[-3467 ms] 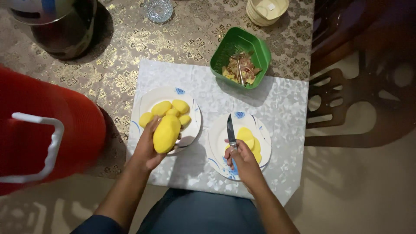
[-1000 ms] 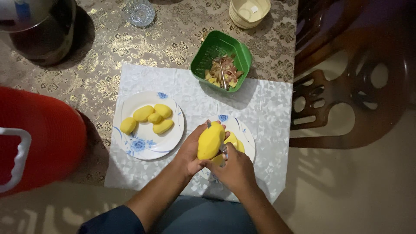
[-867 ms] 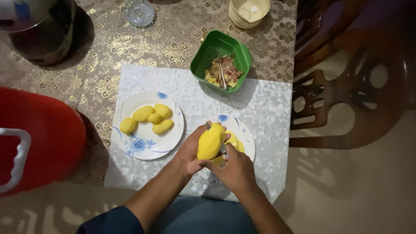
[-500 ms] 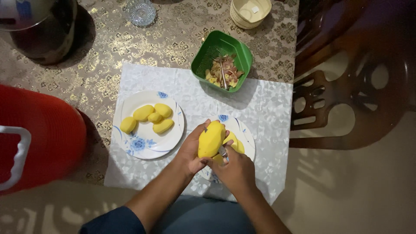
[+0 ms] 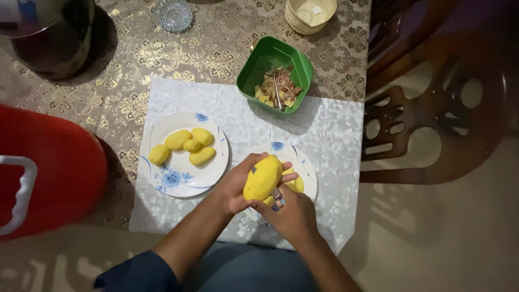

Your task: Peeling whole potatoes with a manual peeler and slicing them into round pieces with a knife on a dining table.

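Potato (image 5: 263, 177) lies over the near plate (image 5: 308, 168), long axis tilted, tip pointing away to the right; left hand (image 5: 238, 184) grips it; right hand (image 5: 289, 213) grips a knife (image 5: 277, 194) against it.

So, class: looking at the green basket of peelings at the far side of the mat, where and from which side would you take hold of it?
Probably grip the green basket by its bare rim at the left corner, coming from the left. It stands upright and open-topped, the peelings lie piled toward the right, and the left hand and right hand busy with the potato block the near side.
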